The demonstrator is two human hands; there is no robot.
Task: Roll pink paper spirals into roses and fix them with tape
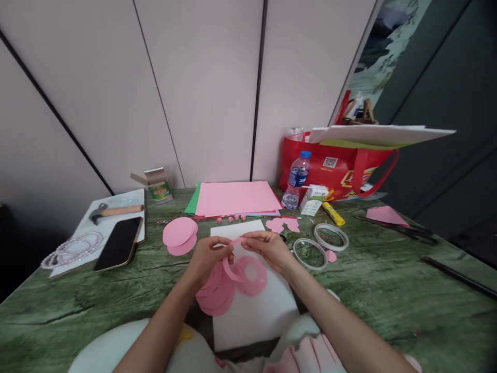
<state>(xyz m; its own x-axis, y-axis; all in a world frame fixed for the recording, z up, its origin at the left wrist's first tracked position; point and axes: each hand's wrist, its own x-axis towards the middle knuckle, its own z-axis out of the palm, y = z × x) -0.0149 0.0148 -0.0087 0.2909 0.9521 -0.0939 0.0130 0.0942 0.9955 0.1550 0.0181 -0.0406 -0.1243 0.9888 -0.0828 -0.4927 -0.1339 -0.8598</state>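
Between my two hands hangs a curled pink paper strip (232, 272), which looks like a cut spiral or ring. My left hand (213, 255) pinches it on one side, and my right hand (267, 248) pinches its upper end with fingertips together. Just below lies a pink paper ring (254, 277) with a round hole, on a white board (252, 326) that leans toward my lap. Under my left wrist, several pink paper discs (216, 298) overlap at the board's left edge. Further left, a small stack of pink paper circles (179, 234) rests on the green table.
Pink paper sheets (236, 198) lie at the back. Tape rolls (310, 254), a glue stick (334, 213), a water bottle (297, 180) and a red bag (330, 168) stand right; scissors (411, 232) lie beyond. At left are a phone (119, 243), a hammer (116, 211) and beads (73, 249).
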